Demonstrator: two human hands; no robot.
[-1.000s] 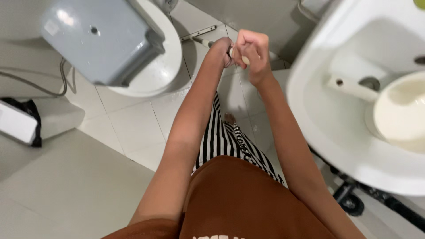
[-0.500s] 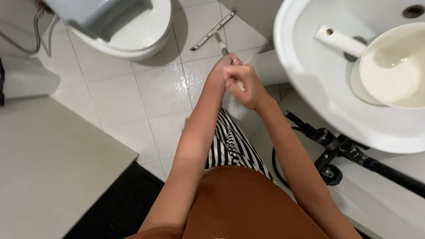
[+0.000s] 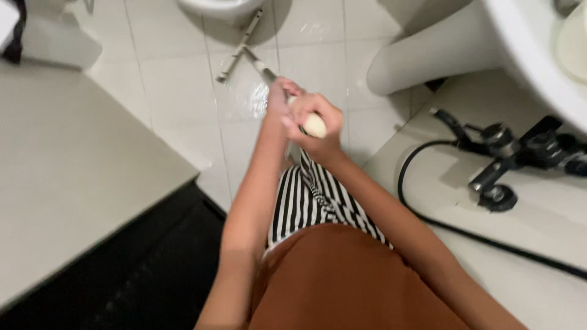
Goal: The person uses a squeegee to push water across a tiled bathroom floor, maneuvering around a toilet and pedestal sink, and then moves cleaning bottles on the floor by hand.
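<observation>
Two bare hands gripping the long handle of a floor squeegee over wet white tiles.

The right hand (image 3: 313, 122) is clenched around the cream-coloured end of the long-handled floor squeegee (image 3: 260, 66), nearest the body; the left hand (image 3: 278, 98) is wrapped around the shaft just beyond it, the two hands touching. The handle slants away to a narrow pale blade lying flat on the glossy white tiled floor (image 3: 183, 85), just beside the base of the white ceramic toilet (image 3: 220, 6) at the top edge. To the right stand the white pedestal of a washbasin (image 3: 428, 52) and, on a raised pale ledge, a black hose (image 3: 428, 214) with dark metal valve fittings (image 3: 501, 153). A grey flat surface (image 3: 67, 171) fills the left.
</observation>
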